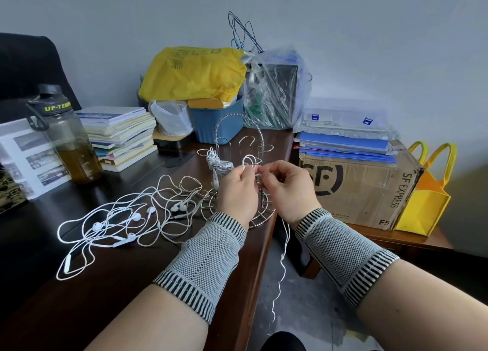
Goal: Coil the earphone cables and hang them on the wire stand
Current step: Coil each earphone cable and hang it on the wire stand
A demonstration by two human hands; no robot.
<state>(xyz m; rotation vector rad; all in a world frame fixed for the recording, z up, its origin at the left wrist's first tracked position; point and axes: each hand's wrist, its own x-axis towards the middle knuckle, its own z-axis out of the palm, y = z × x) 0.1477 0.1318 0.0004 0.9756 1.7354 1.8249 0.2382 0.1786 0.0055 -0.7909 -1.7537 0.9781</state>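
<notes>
Two hands meet in front of the wire stand (239,149), just above the edge of the dark wooden surface (148,266). The left hand (239,192) has its fingers curled and pinches a white earphone cable (284,260) that makes a small loop (248,161) above the fingertips. The right hand (286,189) also pinches this cable, close beside the left one, and the free end of the cable hangs down past the surface edge toward the floor. Both wrists wear grey knitted bands with dark stripes.

One coiled earphone (213,163) already hangs on the left side of the stand, its cable wound into a tight bundle. The stand sits near the right edge of the surface, partly hidden behind the hands.

Several more earphones (126,218) lie to the left of the stand in a loose white tangle, with earbuds visible among the loops.

Farther back are a dark water bottle (66,139), a stack of books (124,136), a blue bin (219,120) with a yellow bag (192,73) on top, and a clear plastic bag (274,91). At the right, a cardboard box (359,189) stands on a lower table, with blue folders (346,144) on it and a yellow tote bag (427,197) beside it.
</notes>
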